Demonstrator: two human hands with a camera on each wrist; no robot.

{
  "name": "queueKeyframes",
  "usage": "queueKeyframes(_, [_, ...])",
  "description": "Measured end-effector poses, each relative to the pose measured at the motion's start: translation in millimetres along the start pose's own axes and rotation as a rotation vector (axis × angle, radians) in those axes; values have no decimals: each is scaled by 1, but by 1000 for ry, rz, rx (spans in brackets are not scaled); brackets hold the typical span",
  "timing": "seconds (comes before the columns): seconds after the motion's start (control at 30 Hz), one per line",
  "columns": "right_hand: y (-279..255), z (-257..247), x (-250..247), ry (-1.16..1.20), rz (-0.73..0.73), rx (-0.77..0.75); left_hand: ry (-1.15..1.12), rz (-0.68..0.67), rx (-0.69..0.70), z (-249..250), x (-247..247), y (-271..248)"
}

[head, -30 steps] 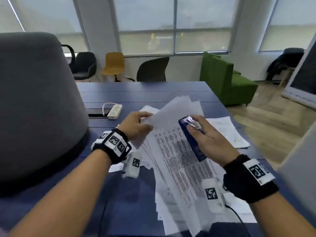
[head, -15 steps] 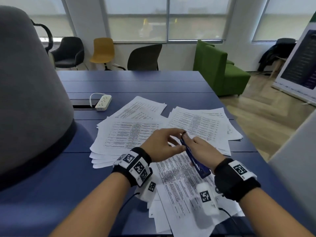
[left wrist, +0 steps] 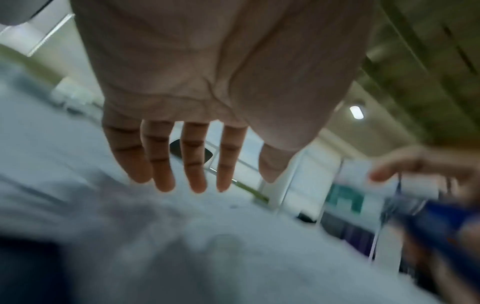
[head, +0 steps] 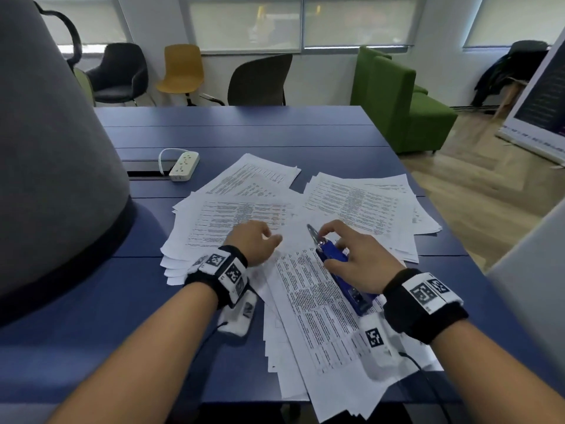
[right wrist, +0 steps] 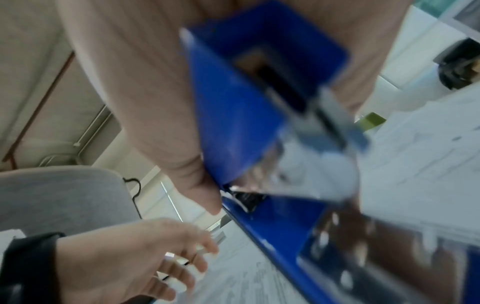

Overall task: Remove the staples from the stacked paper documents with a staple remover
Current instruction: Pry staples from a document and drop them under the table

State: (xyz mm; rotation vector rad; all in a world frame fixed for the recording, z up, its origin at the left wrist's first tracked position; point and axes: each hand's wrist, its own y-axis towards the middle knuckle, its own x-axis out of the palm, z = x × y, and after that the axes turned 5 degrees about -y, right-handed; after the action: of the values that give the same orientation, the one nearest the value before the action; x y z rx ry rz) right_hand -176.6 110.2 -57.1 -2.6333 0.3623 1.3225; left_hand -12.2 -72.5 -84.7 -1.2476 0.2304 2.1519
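Across the blue surface (head: 91,332) lie loose printed papers (head: 321,301); right hand (head: 363,258) grips a blue, metal-tipped remover (head: 336,264), left hand (head: 253,243) hovers relaxed, empty.

Head view looks forward and down over the table (head: 244,133) — wrist views sit close under each palm, both catching the papers (left wrist: 233,257).

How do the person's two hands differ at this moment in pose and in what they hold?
The right hand grips the blue staple remover, thumb and fingers curled round it; the left hand holds nothing. The left hand's fingers are straight and slightly spread in the left wrist view, while the right hand's are bent. Both hands are over the printed papers and wear black wristbands.
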Motion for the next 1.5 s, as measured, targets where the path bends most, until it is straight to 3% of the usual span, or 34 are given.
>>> queueKeyframes(0.07, [3,4,1,-42,-13,-29,226,-62,-39,-19,1,4])
queueKeyframes(0.13, [7,5,2,-126,-38,-48,274,-91,-49,-29,3,6])
queueKeyframes(0.23, [15,2,8,-287,-121,-64,208,-92,-73,-24,7,6])
queueKeyframes(0.4, [25,-3,28,-338,-198,-9,26,-66,-246,-5,9,4])
queueKeyframes(0.5, [29,-6,39,-371,-231,1,-104,-55,-259,-1,12,0])
queueKeyframes(0.67, [29,-4,43,-360,-166,3,-441,59,-108,0,5,-15])
queueKeyframes(0.77, [26,-1,40,-323,-112,21,-1047,-72,-80,1,10,-33])
queueKeyframes(0.83, [25,1,38,-289,-80,17,-1249,-169,-94,-2,24,-40])
queueKeyframes(0.9, [25,0,35,-274,-63,12,-1189,-145,-80,1,40,-41])
queueKeyframes(1.0, [25,-6,35,-252,-64,-37,-1235,29,-170,10,54,-31])
queueKeyframes(1.17, [24,-5,36,-232,-61,-12,-1326,97,-263,-2,58,-12])
queueKeyframes(1.3, [23,-3,34,-197,2,-30,-1341,119,-161,-7,55,-9])
queueKeyframes(1.4, [22,-9,26,-103,218,-80,-1294,239,-53,-3,48,-4])
queueKeyframes(1.5, [25,-14,16,27,269,-40,-934,356,69,-11,46,2])
